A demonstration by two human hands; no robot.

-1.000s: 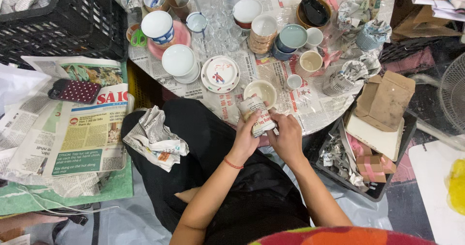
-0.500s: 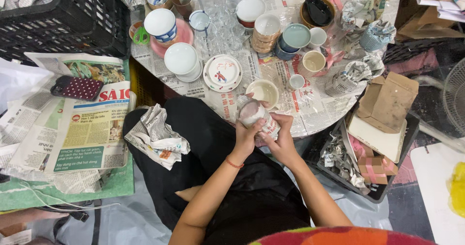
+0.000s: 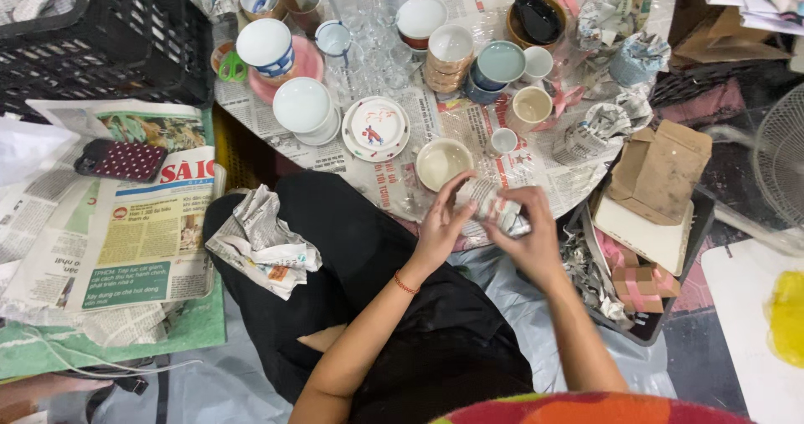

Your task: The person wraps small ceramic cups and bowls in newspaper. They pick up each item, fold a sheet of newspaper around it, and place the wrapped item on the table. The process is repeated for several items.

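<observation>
Brown cardboard box point(image 3: 662, 170) open at the bench's right edge, small brown box tied with pink ribbon point(image 3: 640, 285) below it in a dark tray, newspaper-wrapped parcels point(image 3: 600, 131) on the bench's right side, black plastic crate point(image 3: 100, 34) top left

Crumpled newsprint bundle point(image 3: 494, 208), matt; glossy ceramic bowl point(image 3: 443, 163).

Bowls point(image 3: 443, 162), crate point(image 3: 100, 38), phone point(image 3: 121, 159).

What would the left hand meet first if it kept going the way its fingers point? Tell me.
Probably the cream bowl: the left hand points up and slightly right from the paper-wrapped piece, and the bowl lies just beyond, though depth is unclear.
</observation>
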